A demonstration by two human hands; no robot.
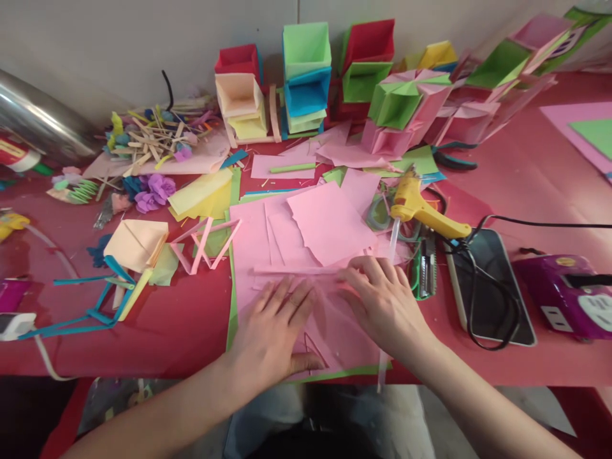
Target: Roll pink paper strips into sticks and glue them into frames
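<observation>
My left hand point(282, 328) lies open, fingers stretched flat on a stack of pink paper point(243, 236). A narrow folded pink paper strip point(296, 270) runs crosswise just beyond its fingertips. My right hand point(382, 303) rests on the same stack, its fingers bent and apart, with the index fingertip at the strip's right end. Beyond the strip lies a loose pink sheet point(332, 223) with a ragged left edge. Green paper shows along the stack's edges. Whatever is under my palms is hidden.
A yellow glue gun point(421, 207) with a long glue stick lies right of the stack, beside a phone point(488, 287) under a black cord. Folded paper boxes point(306, 95) stand along the wall. Left are a pink zigzag strip frame point(205, 245), blue strips point(102, 312) and wooden sticks point(153, 140).
</observation>
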